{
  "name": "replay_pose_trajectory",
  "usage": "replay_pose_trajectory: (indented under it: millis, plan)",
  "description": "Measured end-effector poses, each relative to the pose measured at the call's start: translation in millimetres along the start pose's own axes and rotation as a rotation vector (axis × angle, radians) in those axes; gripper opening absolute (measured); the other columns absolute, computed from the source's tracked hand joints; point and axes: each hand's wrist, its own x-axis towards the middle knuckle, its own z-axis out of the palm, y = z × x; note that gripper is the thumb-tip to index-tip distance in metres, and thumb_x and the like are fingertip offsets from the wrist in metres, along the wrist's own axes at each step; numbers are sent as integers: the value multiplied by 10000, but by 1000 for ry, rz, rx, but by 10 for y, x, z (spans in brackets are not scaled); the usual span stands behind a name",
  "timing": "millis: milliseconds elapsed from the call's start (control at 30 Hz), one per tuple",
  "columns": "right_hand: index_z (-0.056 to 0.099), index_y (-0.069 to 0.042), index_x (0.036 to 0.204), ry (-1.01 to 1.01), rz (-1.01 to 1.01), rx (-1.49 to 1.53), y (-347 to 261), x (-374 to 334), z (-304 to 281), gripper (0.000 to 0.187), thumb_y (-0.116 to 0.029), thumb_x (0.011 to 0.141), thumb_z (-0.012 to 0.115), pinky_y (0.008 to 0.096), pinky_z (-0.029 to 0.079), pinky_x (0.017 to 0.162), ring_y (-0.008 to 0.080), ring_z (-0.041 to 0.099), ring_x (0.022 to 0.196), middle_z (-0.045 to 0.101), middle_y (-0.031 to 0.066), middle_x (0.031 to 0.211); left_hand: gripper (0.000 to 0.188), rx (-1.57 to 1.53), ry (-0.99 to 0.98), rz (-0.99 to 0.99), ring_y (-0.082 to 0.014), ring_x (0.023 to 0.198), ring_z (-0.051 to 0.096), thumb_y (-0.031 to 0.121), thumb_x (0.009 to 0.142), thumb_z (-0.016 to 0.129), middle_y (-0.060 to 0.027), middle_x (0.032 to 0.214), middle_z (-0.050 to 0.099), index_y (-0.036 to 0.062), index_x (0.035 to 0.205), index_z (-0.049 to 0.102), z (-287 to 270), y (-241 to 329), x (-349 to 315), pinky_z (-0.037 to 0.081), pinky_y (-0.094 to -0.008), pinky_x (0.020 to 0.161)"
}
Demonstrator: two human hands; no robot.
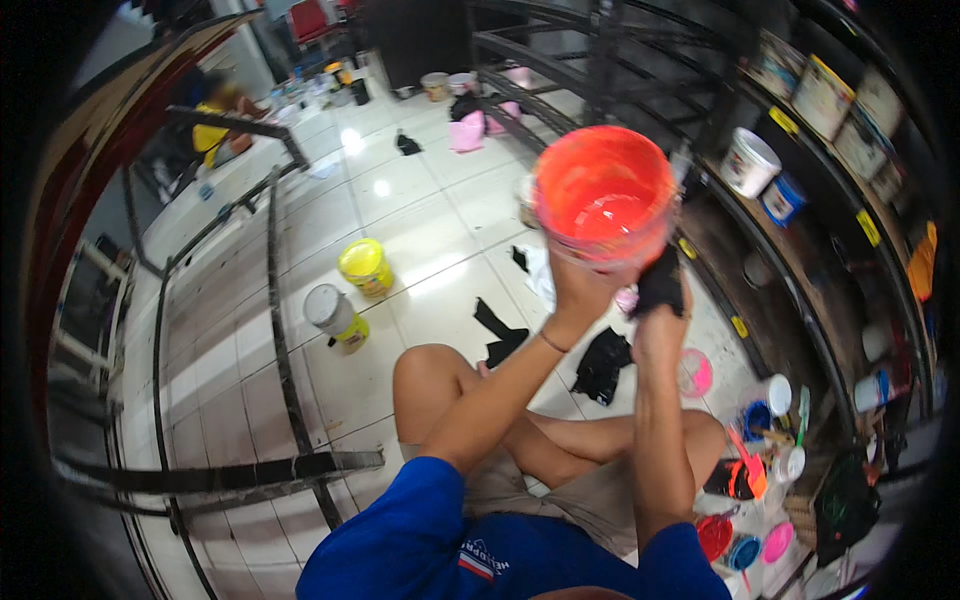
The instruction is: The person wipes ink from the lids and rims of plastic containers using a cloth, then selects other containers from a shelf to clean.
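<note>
A tub coated inside with bright orange-red paint (605, 185) is raised in front of me, its open mouth tilted toward me. My left hand (585, 290) is closed on its lower left side, the fingers partly hidden behind the tub. Against the lower right side, my right hand (662, 325) presses a crumpled black cloth or plastic piece (660, 278); its fingertips are covered. Below on the floor lie a black plastic bag (602, 365), another black scrap (500, 335) and a pink-stained round lid (696, 372).
A yellow tub (366, 266) and a grey-topped tub (335, 315) stand left on the tiles. A black metal frame (280, 330) runs along the left. Shelves with paint cans (750, 163) rise at right. Several paint pots (715, 537) crowd my right knee. A person in yellow (210, 135) is far left.
</note>
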Motion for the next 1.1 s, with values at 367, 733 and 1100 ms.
replay_pose_trajectory:
  millis: [367,733,1100]
  plan:
    - [653,50,1073,-135,-109,-425,-472,250,-165,236,-132,927,620,272,482,787,108,600,879,682,98,978,758,-774,-56,-682,-235,1275,485,666,918,431,-73,1400,482,114,1430,342,-55,273,347,406,-401,1067]
    - [713,-49,1002,-246,-759,-534,-426,-48,138,275,26,739,686,364,496,858,315,624,967,628,161,1016,680,-956,-144,-744,-235,1259,488,596,940,440,-67,1374,503,101,1403,383,124,469,301,378,-424,1086]
    - [668,6,1028,-65,-260,-171,-523,275,3,196,13,834,637,295,483,854,187,609,973,645,93,1006,798,-1111,-113,-767,-249,1283,473,715,861,456,-73,1404,487,146,1418,406,33,440,329,397,-430,1076]
